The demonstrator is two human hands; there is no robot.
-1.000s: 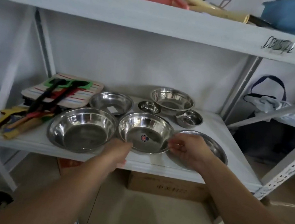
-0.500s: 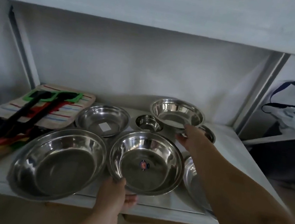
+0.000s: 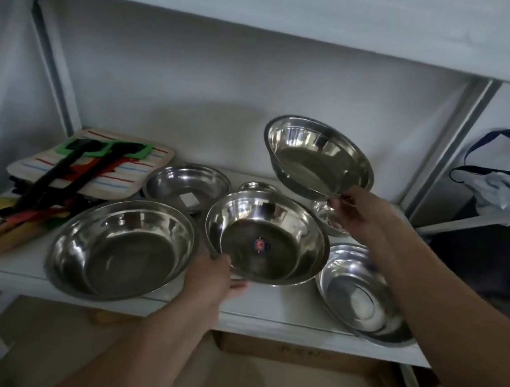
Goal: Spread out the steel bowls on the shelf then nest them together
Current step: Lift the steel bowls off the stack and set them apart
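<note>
The right hand grips the near rim of a steel bowl, lifted and tilted above the shelf. The left hand pinches the stickered bowl (red label inside), which sits between a wide bowl and another.

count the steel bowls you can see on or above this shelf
7: large front left; stickered one in left hand; raised one in right hand; front right; back left; small one behind centre; one under right hand. More could be hidden.
</note>
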